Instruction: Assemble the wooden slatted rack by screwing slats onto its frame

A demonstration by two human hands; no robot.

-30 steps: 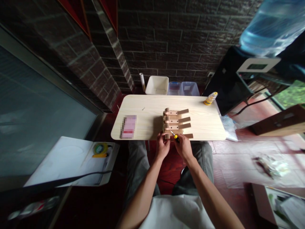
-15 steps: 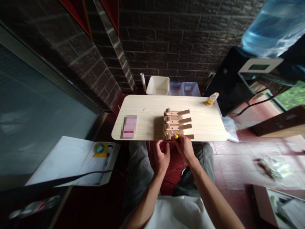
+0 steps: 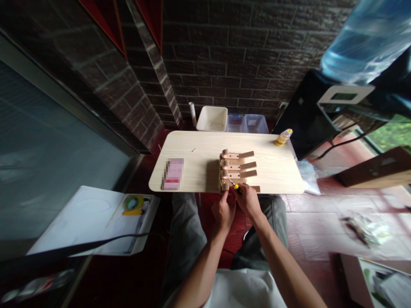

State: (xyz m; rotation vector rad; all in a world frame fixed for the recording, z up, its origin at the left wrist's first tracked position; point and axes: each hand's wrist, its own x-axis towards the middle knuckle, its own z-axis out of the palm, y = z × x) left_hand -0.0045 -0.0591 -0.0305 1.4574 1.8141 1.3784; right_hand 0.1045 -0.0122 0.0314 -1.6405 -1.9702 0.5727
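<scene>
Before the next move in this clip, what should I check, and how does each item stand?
1) Yellow-and-black screwdriver with thin metal shaft held in the right hand: ok.
2) Screwdriver tip seated on a fastener: cannot tell, too small.
3) Left hand steadying the brown block with strap-like strips: cannot tell; its fingers are at the near end, contact unclear.
4) Block well inside the pale wood-grain table's near edge: not ok, it sits close to it.
5) Clear-and-yellow bottle away from both hands: ok, far right corner.
</scene>
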